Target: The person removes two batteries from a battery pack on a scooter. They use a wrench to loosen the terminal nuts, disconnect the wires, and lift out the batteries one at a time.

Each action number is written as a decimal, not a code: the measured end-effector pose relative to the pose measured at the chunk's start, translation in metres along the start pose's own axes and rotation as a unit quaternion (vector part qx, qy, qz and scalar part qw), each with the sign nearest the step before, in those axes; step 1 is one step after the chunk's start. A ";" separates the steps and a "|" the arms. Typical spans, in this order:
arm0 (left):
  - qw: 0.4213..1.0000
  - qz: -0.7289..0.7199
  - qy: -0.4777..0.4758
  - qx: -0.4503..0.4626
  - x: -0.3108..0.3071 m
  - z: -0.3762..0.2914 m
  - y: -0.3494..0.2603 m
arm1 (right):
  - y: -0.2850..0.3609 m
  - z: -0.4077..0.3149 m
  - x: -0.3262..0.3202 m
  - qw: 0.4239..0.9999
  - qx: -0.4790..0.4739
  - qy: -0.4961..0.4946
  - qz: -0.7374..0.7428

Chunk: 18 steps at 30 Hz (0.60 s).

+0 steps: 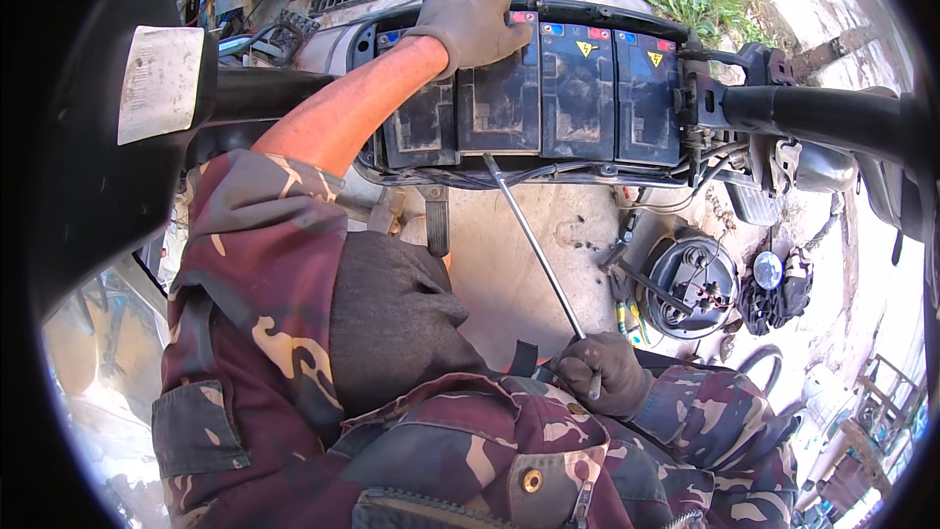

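Note:
My left hand [470, 26], in a grey-brown work glove, lies over the far end of a black battery [499, 106], second from the left in a row of several. Its fingers curl over that end and hide part of it. My right hand [604, 375], also gloved, is shut around a long metal rod [542, 257] close to my waist. The rod's dark tip reaches the near lower edge of the same battery. To the right stand two more batteries, a third [578, 95] and a fourth [646, 99], with red and blue terminal marks. My forearm partly covers the leftmost battery [418, 125].
The batteries sit in a black vehicle frame [631, 15] with cables [514, 178] along its near side. A foot pedal [438, 224] projects below. On the ground lie a hammer [646, 279], a round lamp housing [690, 286] with wires, and pliers [624, 308].

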<state>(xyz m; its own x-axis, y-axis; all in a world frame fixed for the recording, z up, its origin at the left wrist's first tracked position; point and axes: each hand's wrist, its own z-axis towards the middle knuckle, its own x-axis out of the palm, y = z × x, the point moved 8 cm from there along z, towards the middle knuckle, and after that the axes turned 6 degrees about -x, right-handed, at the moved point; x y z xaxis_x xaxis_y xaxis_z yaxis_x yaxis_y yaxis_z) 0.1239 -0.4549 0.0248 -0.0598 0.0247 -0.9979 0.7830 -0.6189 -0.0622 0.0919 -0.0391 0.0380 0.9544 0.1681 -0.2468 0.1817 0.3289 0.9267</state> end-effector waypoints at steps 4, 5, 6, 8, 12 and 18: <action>1.000 -0.010 -0.016 0.002 -0.004 -0.002 0.001 | -0.012 -0.007 0.006 0.999 0.032 0.027 0.008; 1.000 -0.011 -0.018 0.004 -0.005 -0.002 0.001 | -0.014 -0.008 0.006 0.999 0.038 0.035 -0.001; 1.000 -0.011 -0.022 0.005 -0.006 -0.003 0.000 | -0.017 -0.008 0.006 0.999 0.042 0.033 -0.005; 0.999 -0.010 -0.038 0.011 -0.009 -0.005 -0.001 | -0.021 -0.010 0.009 0.997 0.042 0.062 -0.029; 0.998 -0.005 -0.064 0.027 -0.017 -0.013 -0.004 | -0.028 -0.014 0.007 0.993 0.040 0.111 -0.020; 0.991 -0.005 -0.120 0.053 -0.041 -0.040 -0.011 | -0.031 -0.024 0.010 0.983 0.046 0.174 -0.025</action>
<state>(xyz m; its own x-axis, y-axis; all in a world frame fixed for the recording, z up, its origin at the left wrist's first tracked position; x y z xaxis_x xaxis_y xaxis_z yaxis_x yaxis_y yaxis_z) 0.1424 -0.4181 0.0656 -0.2223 -0.1482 -0.9636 0.7131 -0.6987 -0.0570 0.0901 -0.0252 -0.0003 0.8075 0.4671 -0.3603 0.2632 0.2614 0.9287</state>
